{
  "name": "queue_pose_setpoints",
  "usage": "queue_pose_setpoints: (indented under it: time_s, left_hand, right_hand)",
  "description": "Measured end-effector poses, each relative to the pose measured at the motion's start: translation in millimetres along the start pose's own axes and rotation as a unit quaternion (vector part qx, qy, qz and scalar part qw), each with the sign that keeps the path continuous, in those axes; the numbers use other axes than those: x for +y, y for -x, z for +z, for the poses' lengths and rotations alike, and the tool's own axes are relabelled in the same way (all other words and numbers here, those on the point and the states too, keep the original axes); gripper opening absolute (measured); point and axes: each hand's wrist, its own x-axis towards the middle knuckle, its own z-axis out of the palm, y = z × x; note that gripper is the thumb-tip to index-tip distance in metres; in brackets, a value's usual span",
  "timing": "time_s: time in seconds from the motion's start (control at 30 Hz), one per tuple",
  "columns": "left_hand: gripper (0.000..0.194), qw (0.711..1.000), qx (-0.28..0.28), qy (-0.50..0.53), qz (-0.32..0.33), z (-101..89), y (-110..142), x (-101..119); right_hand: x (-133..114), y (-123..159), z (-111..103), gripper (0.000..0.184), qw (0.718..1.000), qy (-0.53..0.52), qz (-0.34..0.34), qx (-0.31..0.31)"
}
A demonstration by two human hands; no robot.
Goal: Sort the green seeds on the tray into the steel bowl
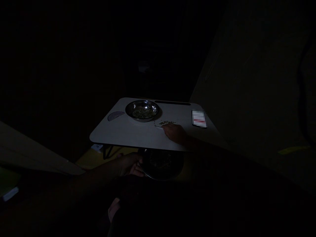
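Observation:
Below the front edge of the table, my left hand (135,164) grips the rim of a wide dark metal bowl (148,173). Inside that bowl small bits show only dimly. My right hand (174,132) is low over the white tabletop, fingers closed on a thin pale flat piece (159,126) whose kind I cannot make out. Small green bits (168,122) lie scattered just beyond its fingers. To the left of them stands a shiny steel bowl (142,118) holding many similar green bits.
The small white folding table (123,136) has rounded corners and dark legs. A phone (199,119) with a lit screen lies on its right side. At the left is a semicircular print (115,116). A wall (247,82) rises on the right; the room is very dark.

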Motion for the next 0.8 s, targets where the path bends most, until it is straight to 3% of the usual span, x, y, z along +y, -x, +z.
queue_pose_setpoints:
  time_s: [0.8]
  left_hand:
    - [0.014, 1.0, 0.005, 0.0, -0.006, 1.9, 2.6, 1.1]
  right_hand:
    - [9.8, -1.7, 8.9, 0.031, 0.999, 0.01, 0.039, 0.016]
